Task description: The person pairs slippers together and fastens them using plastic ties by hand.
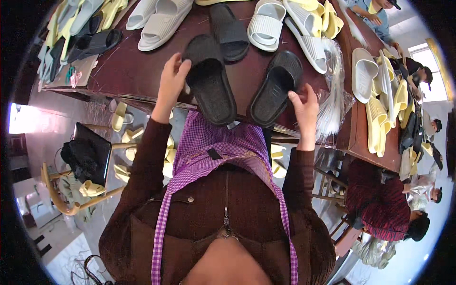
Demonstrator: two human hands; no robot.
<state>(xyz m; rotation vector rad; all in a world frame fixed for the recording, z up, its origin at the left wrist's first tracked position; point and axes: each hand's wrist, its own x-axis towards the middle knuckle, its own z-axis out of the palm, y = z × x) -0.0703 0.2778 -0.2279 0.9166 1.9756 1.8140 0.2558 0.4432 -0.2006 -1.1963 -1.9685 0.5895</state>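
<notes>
My left hand (172, 81) closes at the outer edge of a black slide sandal (214, 92), with the thumb against its side near the strap. A matching black slide (271, 95) tilts the other way, its outer edge at the thumb and fingers of my right hand (305, 105). Both slides show their footbeds, and their heels reach the table's near edge. Just beyond them lies another black slide (229, 33). White slides (265, 23) sit to its right.
The dark red table (137, 66) carries grey slides (164, 23) and a dark pile at far left. A bundle of clear plastic strips (331, 90) hangs at the right. Yellow slides (377, 126) line another table, with people beyond. A chair (90, 147) stands left.
</notes>
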